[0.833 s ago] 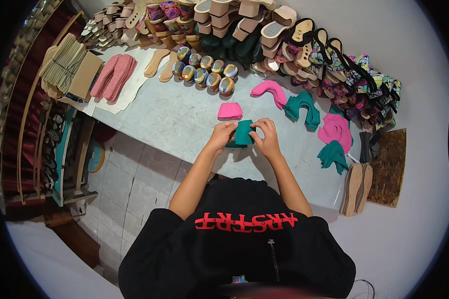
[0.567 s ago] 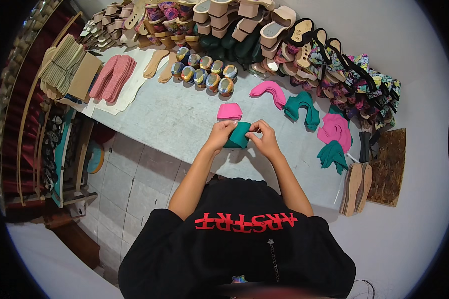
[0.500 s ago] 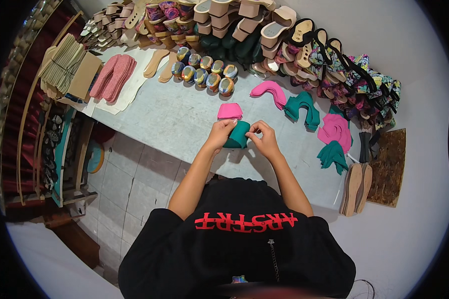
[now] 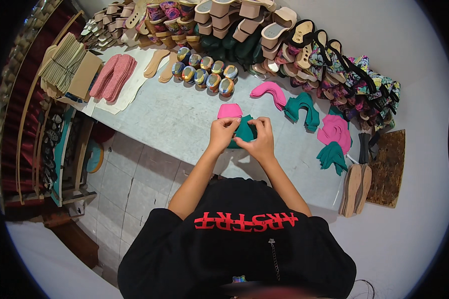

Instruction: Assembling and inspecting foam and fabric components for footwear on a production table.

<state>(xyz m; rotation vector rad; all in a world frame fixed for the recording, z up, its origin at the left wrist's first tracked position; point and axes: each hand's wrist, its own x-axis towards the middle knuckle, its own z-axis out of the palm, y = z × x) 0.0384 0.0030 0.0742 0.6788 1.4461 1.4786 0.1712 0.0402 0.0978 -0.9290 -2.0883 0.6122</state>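
Note:
Both my hands are at the near side of the grey table, working on a green fabric piece point(image 4: 245, 129) that is bent between them. My left hand point(image 4: 223, 133) pinches its left edge between thumb and fingers. My right hand point(image 4: 261, 140) grips the right side, thumb below and fingers above. Just beyond my left fingers lies a small stack of pink fabric pieces point(image 4: 230, 110). More green fabric shows under my hands, partly hidden by them.
Curved pink pieces point(image 4: 270, 91), curved green pieces point(image 4: 303, 110) and fanned pink point(image 4: 334, 132) and green stacks point(image 4: 333, 157) lie to the right. Soles point(image 4: 355, 190) rest at the right edge. Patterned shoe parts point(image 4: 201, 77) stand behind; many heeled sandals point(image 4: 277, 31) line the wall.
The green piece was a smooth curved roll; now it is folded into a more pointed shape. My right hand has turned, its thumb now lower and its fingers upward.

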